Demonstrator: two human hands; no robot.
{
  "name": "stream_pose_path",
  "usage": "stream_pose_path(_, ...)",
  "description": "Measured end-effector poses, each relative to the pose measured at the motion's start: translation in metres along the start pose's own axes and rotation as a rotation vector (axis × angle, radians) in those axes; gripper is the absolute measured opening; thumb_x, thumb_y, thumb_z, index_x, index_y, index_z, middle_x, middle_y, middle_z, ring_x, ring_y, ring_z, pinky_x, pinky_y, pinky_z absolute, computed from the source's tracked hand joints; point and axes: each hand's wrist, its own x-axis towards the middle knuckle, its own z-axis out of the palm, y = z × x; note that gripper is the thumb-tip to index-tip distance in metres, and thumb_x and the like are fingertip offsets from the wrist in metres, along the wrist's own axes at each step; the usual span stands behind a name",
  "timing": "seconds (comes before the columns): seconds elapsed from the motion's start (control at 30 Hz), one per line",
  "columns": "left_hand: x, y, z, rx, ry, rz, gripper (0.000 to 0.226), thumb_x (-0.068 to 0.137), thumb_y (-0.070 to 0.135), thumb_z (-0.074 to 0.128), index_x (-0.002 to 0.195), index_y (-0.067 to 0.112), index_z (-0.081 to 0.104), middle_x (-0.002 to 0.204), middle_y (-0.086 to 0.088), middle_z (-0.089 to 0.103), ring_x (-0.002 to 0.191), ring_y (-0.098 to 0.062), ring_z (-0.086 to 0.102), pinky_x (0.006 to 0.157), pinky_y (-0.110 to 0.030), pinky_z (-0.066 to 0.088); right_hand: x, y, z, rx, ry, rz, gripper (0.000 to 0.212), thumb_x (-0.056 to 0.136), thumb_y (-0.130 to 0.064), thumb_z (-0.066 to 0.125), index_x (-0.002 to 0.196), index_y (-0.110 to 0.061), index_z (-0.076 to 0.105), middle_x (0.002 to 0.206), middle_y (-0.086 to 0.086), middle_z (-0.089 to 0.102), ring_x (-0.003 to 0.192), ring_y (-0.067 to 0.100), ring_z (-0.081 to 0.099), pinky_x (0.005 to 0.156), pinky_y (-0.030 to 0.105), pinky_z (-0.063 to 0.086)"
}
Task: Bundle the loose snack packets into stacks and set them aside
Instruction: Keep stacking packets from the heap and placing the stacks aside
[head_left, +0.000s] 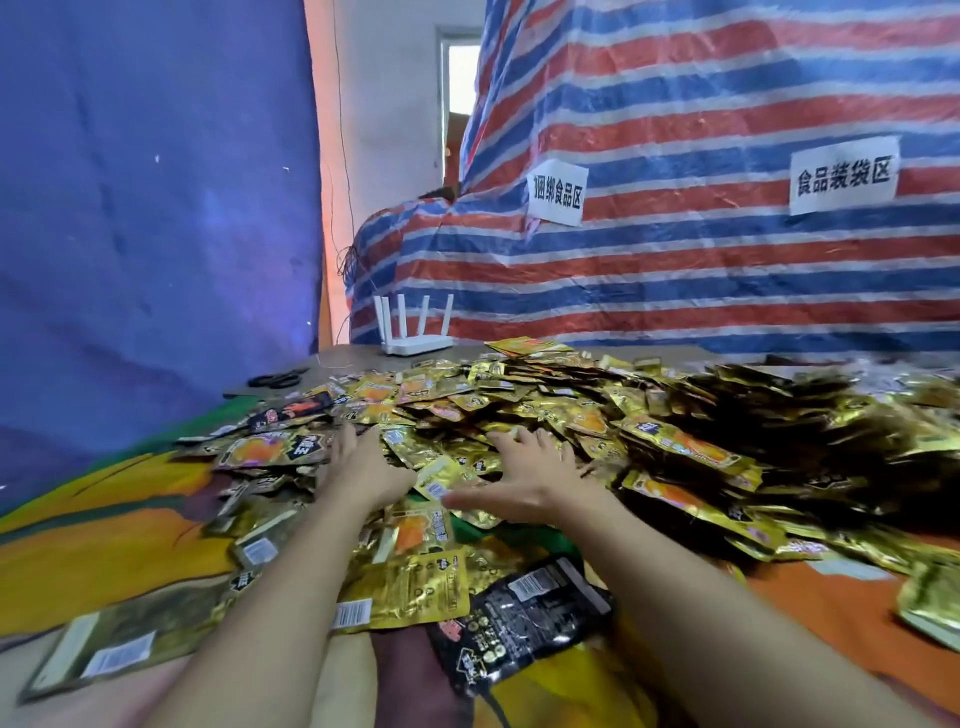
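Reaching forward with both arms, a person lays two bare hands on a big heap of gold snack packets (545, 410) spread over a table (337, 359). The left hand (366, 470) lies flat with fingers straight, tips pushed in among the packets, and it holds nothing. The right hand (527, 480) rests palm down just beside it, fingers spread wide and thumb pointing towards the left hand, also gripping nothing. Between the two hands lie a few loose gold packets, some face up and some face down. Beyond the fingertips of both hands the heap rises thicker. To the right of the right hand it is deepest and most jumbled. Nearer than the wrists, between the forearms, lies a black packet (519, 618) of another kind, among more gold ones.

No stack is formed between the hands yet, so the step seems to be gathering a handful. To do it well, the hands would likely draw in only the packets lying between them. They would then turn them all the same way up, square the edges, and leave the black packet out. The foil looks slippery, so a tall stack may slide apart unless pinched firmly. Scissors (278, 379) lie well beyond the left hand, off to its left.
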Motion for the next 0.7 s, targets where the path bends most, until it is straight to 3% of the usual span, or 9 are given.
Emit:
stream_pose_path(0.07,0.001,0.001,0.007,0.042,-0.061,0.033,0.082,0.087,0.033,0.056,0.159,0.020,0.019,0.167,-0.009,0.015,0.153,-0.030,0.015,0.123,-0.052,0.013,0.008,-0.001,0.015,-0.023,-0.045,0.059,0.115,0.070,-0.090,0.054,0.159,-0.024,0.022,0.166,0.016,0.018,0.153,0.037,0.013,0.121,0.062,0.005)
stream_pose_path(0.13,0.001,0.004,0.008,0.077,-0.094,0.012,0.075,0.085,0.031,0.054,0.154,0.020,0.029,0.159,-0.012,0.034,0.149,-0.032,0.023,0.121,-0.049,0.017,0.013,0.002,0.021,-0.028,-0.023,0.100,0.107,0.071,-0.089,0.055,0.151,-0.020,0.036,0.159,0.016,0.032,0.148,0.036,0.024,0.119,0.061,0.010)
stream_pose_path(0.2,0.000,0.006,0.007,0.076,-0.078,-0.009,0.065,0.085,0.028,0.055,0.147,0.020,0.040,0.152,-0.013,0.043,0.144,-0.032,0.032,0.118,-0.046,0.023,0.016,0.005,0.022,-0.047,0.052,0.107,0.080,0.080,-0.075,0.059,0.135,-0.018,0.051,0.148,0.014,0.045,0.139,0.035,0.036,0.117,0.059,0.019)
stream_pose_path(0.27,-0.001,0.008,0.008,0.092,-0.018,0.002,0.056,0.087,0.025,0.055,0.141,0.021,0.047,0.145,-0.010,0.051,0.136,-0.030,0.042,0.111,-0.044,0.027,0.018,0.005,0.024,-0.068,0.095,0.105,0.055,0.087,-0.057,0.058,0.124,-0.016,0.056,0.143,0.015,0.047,0.135,0.035,0.037,0.116,0.059,0.022)
stream_pose_path(0.4,-0.002,0.012,0.016,0.117,0.074,0.093,0.069,0.089,0.020,0.056,0.153,0.036,0.032,0.151,-0.002,0.044,0.136,-0.028,0.041,0.104,-0.045,0.031,0.019,0.005,0.029,-0.036,0.092,0.072,0.068,0.084,-0.056,0.057,0.135,-0.013,0.048,0.153,0.015,0.036,0.144,0.035,0.027,0.118,0.063,0.017)
stream_pose_path(0.53,-0.004,0.017,0.023,0.082,0.138,0.165,0.068,0.090,0.010,0.056,0.151,0.031,0.034,0.148,-0.007,0.042,0.130,-0.030,0.046,0.099,-0.045,0.038,0.022,0.006,0.030,0.052,0.050,0.062,0.081,0.082,-0.058,0.059,0.143,-0.010,0.036,0.142,0.010,0.050,0.135,0.032,0.042,0.118,0.065,0.016)
stream_pose_path(0.63,-0.005,0.022,0.021,-0.043,0.232,0.131,0.061,0.092,0.018,0.066,0.143,0.011,0.033,0.140,-0.015,0.038,0.110,-0.032,0.055,0.073,-0.038,0.042,0.026,0.002,0.030,0.118,0.108,0.113,0.061,0.083,-0.042,0.063,0.133,-0.013,0.043,0.132,0.009,0.054,0.131,0.033,0.044,0.116,0.061,0.021)
stream_pose_path(0.7,-0.004,0.022,0.016,-0.163,0.298,0.070,0.065,0.090,0.023,0.072,0.138,0.004,0.032,0.135,-0.018,0.036,0.095,-0.029,0.051,0.066,-0.035,0.041,0.028,-0.002,0.028,0.187,0.124,0.149,0.043,0.081,-0.032,0.065,0.118,-0.016,0.050,0.123,0.008,0.058,0.125,0.032,0.049,0.116,0.061,0.020)
